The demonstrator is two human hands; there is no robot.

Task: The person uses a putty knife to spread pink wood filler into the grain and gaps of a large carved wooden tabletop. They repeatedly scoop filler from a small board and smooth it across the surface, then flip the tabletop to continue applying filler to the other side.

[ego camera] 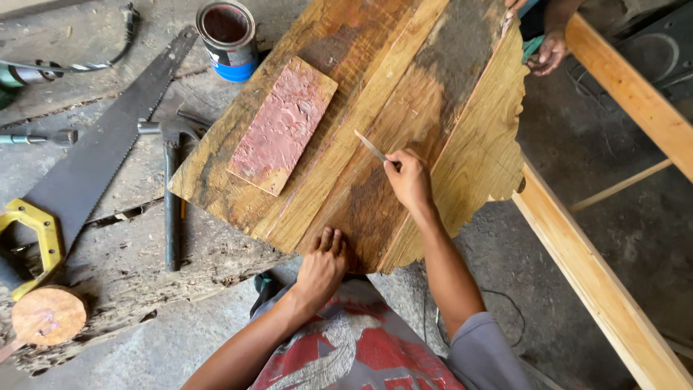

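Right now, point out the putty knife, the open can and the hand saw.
putty knife (370,146), head view, on the flat blade ahead of the right hand.
open can (228,32), head view, on its dark inside.
hand saw (108,148), head view, mid-blade.

Woodworking workshop: handsaw, hammer, timber beams, rough wooden bench.

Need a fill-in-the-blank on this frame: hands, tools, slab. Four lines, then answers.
1. The right hand holds a thin ____ against the wooden slab.
2. The left hand rests on the slab's ____ edge.
3. The small board lying on the slab is smeared with ____ paste.
4. Left of the claw hammer lies a hand saw with a ____ handle.

Answers: blade; near; pink; yellow
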